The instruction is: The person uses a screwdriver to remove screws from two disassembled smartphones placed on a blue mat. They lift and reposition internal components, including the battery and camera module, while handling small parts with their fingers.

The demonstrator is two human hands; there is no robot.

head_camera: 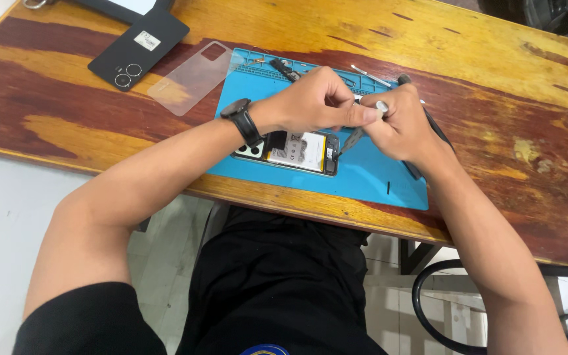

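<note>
opened phone (297, 151) beneath screwdriver-pinching fingers (363, 113)

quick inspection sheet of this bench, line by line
surface: worn wooden table with a blue repair mat at the near edge
job's things: opened phone, battery exposed, lying on the mat; screwdriver tip at its right end
clutter: black phone back cover and clear case left of the mat; small parts in the mat's top trays
hands: left hand with fingers on the screwdriver top; right hand gripping its shaft
cables: black cable looping below the table
surroundings: pale floor, person's black clothing
</note>
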